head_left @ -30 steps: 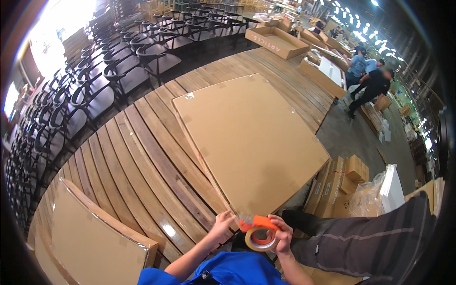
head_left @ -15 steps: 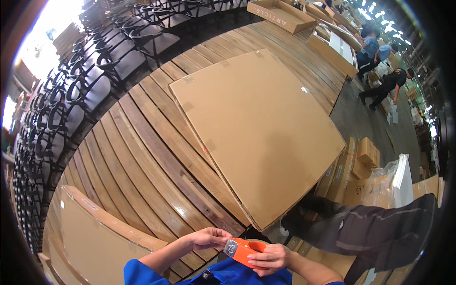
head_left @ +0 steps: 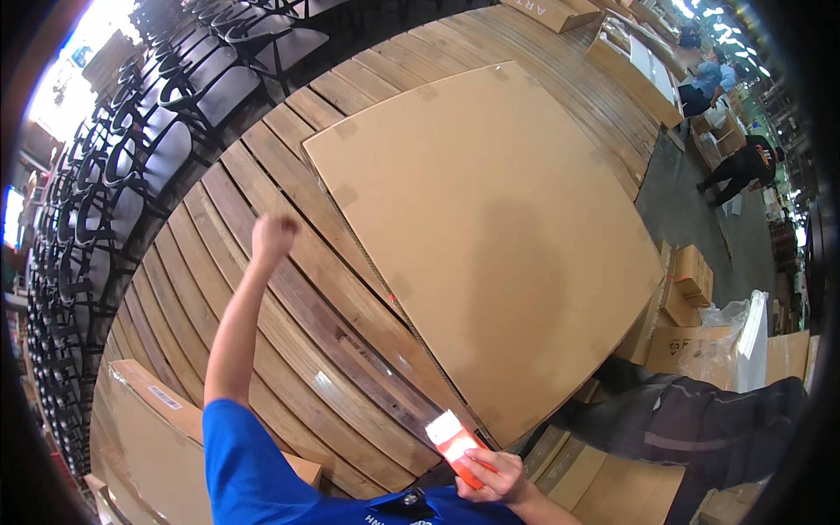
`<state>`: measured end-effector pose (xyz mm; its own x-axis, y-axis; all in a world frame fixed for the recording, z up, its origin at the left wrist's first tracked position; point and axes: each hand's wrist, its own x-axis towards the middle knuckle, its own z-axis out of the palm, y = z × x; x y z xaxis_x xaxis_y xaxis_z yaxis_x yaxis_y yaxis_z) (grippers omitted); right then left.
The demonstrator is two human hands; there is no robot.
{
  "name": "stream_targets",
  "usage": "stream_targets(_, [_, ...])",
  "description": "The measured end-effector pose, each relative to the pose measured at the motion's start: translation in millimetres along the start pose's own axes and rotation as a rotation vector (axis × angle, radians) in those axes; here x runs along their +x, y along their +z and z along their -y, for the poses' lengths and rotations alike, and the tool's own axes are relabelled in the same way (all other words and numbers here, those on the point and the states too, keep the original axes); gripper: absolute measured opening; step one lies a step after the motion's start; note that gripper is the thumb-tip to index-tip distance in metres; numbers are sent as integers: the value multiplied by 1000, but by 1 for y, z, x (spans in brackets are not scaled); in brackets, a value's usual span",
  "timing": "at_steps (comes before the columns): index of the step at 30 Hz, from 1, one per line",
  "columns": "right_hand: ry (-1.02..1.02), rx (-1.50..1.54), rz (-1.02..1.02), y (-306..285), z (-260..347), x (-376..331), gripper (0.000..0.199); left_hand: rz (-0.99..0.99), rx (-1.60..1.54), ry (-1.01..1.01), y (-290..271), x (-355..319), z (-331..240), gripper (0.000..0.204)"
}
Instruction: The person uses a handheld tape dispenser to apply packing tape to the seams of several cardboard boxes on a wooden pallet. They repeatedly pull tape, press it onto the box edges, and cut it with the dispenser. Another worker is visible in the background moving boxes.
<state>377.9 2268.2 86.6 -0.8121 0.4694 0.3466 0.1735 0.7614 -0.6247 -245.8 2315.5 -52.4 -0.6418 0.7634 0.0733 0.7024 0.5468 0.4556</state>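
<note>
A large flat cardboard box [head_left: 437, 175] lies on a surface of wooden slats [head_left: 201, 254]. My right hand [head_left: 499, 481] grips an orange tape dispenser [head_left: 468, 468] beside the box's near corner, its silver end catching bright light. My left hand [head_left: 275, 236] is stretched out over the slats, left of the box and touching nothing there. Its fingers are curled closed and a little blurred, so what they might hold is hidden. No strip of tape shows between the two hands.
Another cardboard box [head_left: 149, 437] lies at the lower left. A person in dark trousers [head_left: 691, 429] is close on my right, by stacked cartons [head_left: 691, 271]. Rows of black chairs [head_left: 166, 114] line the far left. Several people work at the far right near an opened carton [head_left: 630, 70].
My left hand has left the tape dispenser and swung up and left over the slats. The dispenser stays in my right hand, now tilted more upright. A person at far right has turned.
</note>
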Motion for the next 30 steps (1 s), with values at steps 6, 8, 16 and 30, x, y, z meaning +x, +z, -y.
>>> stream_targets(6, [-79, -21, -233, 72, -46, 97, 39, -280, 115, 75, -13, 145, -35, 16])
stream_targets(8, [-77, -22, -270, 87, -59, 116, 39, -307, 164, 55, -8, 172, -36, 15])
stream_targets(16, [-34, -39, -209, 112, -77, 148, 35, -320, 108, 33, 25, 207, 8, 15])
stream_targets(30, [3, -66, -177, 111, -80, 164, 38, -208, 130, -319, 93, 217, -43, 81])
